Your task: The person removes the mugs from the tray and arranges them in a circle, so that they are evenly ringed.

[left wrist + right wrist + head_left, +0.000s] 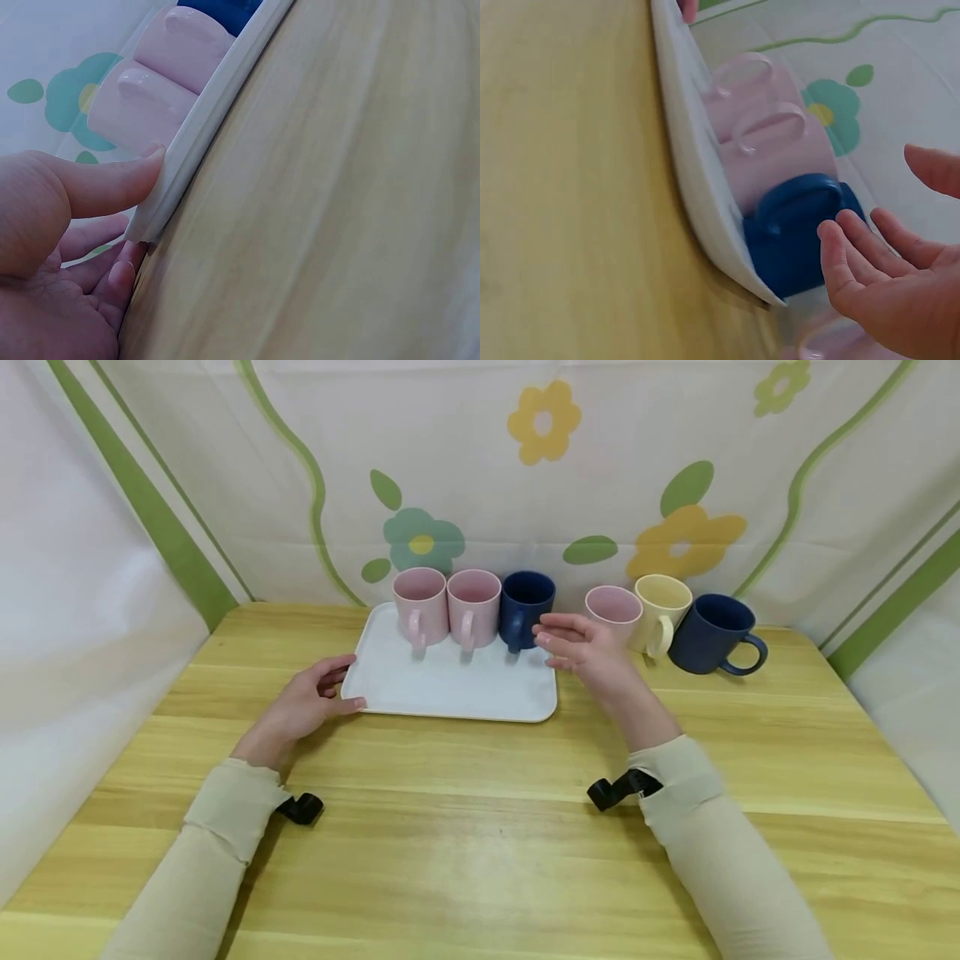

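Note:
A white tray (457, 685) lies on the wooden table with two pink mugs (422, 608) (475, 610) and a dark blue mug (528, 610) in a row along its back edge, handles toward the front. At the tray's left end is my left hand (303, 700); its thumb rests on the rim and the fingers lie along the outer side, as the left wrist view also shows. Beside the blue mug on the tray, my right hand (588, 656) is held in the air with fingers extended and nothing in them. Whether its fingertips touch that mug I cannot tell.
Right of the tray stand another pink mug (613, 608), partly behind the right hand, a cream mug (662, 610) and a second dark blue mug (712, 635). A flower-patterned curtain (480, 460) hangs behind the table (450, 827).

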The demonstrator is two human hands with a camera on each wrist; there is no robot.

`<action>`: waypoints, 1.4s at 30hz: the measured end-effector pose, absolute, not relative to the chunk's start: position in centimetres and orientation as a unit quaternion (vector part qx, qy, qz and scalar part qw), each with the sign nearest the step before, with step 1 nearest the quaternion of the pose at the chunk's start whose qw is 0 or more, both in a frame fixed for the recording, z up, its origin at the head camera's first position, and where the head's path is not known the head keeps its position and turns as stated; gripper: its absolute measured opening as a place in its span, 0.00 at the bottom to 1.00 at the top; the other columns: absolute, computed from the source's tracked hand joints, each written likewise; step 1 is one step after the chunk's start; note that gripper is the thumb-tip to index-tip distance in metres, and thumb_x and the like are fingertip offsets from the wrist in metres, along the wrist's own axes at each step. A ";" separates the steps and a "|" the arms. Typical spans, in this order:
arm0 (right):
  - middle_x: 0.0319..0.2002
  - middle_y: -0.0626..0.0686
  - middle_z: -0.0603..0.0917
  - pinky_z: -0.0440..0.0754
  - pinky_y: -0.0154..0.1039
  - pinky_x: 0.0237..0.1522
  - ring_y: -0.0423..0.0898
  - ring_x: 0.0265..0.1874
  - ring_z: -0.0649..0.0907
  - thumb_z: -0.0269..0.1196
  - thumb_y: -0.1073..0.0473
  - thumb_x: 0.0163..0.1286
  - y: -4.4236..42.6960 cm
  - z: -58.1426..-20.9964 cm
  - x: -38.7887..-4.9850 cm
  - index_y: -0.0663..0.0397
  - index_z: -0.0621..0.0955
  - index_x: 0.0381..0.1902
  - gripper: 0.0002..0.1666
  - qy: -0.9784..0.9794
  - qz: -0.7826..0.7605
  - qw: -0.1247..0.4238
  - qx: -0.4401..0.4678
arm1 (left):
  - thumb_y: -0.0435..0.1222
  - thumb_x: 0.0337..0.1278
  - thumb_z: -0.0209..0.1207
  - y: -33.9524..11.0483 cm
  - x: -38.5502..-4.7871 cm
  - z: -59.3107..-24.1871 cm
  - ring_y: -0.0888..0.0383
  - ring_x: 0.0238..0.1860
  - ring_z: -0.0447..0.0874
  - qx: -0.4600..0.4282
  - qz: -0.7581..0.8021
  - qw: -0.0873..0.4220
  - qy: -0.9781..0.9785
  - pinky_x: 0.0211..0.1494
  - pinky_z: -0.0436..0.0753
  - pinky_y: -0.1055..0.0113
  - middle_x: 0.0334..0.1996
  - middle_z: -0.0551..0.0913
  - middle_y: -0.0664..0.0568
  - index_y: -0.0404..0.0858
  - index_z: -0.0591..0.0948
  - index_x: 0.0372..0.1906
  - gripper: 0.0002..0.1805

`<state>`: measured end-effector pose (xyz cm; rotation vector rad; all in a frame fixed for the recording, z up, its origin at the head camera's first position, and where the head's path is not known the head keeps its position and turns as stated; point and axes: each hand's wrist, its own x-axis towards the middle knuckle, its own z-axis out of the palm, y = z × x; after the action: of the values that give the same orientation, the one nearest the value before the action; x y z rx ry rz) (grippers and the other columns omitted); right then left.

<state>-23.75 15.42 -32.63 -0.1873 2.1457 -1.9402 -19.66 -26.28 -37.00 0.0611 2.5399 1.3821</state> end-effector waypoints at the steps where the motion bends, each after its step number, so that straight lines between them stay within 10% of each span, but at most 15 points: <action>1: 0.75 0.61 0.76 0.80 0.49 0.70 0.56 0.73 0.77 0.61 0.57 0.81 15.2 -32.9 -23.8 0.60 0.68 0.79 0.34 0.728 -0.669 0.133 -0.062 | 0.36 0.69 0.69 -26.3 -19.6 -37.0 0.38 0.76 0.64 0.020 0.474 0.125 0.871 0.70 0.67 0.53 0.82 0.63 0.35 0.40 0.56 0.86 0.49; 18: 0.86 0.60 0.55 0.63 0.61 0.81 0.55 0.85 0.58 0.55 0.66 0.81 14.5 -34.9 -24.1 0.57 0.51 0.87 0.43 0.632 -0.736 0.218 -0.107 | 0.36 0.69 0.69 -25.8 -19.8 -36.8 0.38 0.77 0.64 0.017 0.474 0.121 0.872 0.75 0.65 0.47 0.82 0.63 0.35 0.40 0.57 0.86 0.47; 26: 0.82 0.66 0.62 0.68 0.60 0.79 0.60 0.79 0.66 0.54 0.68 0.81 13.8 -35.3 -24.4 0.62 0.55 0.85 0.39 0.645 -0.729 0.206 -0.104 | 0.37 0.69 0.69 -26.1 -19.6 -36.8 0.37 0.77 0.63 0.014 0.470 0.125 0.874 0.76 0.65 0.45 0.82 0.62 0.34 0.40 0.56 0.86 0.48; 42: 0.31 0.44 0.88 0.80 0.44 0.67 0.39 0.44 0.91 0.57 0.56 0.85 13.6 -35.3 -24.5 0.73 0.79 0.57 0.20 0.684 -0.709 0.165 -0.048 | 0.37 0.68 0.69 -26.2 -19.8 -37.0 0.38 0.76 0.64 0.012 0.475 0.125 0.871 0.74 0.66 0.48 0.82 0.63 0.35 0.40 0.57 0.86 0.48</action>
<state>-24.52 13.60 -35.30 -0.1361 1.9490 -2.0197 -19.78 -26.21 -37.00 0.0348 2.5372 1.3854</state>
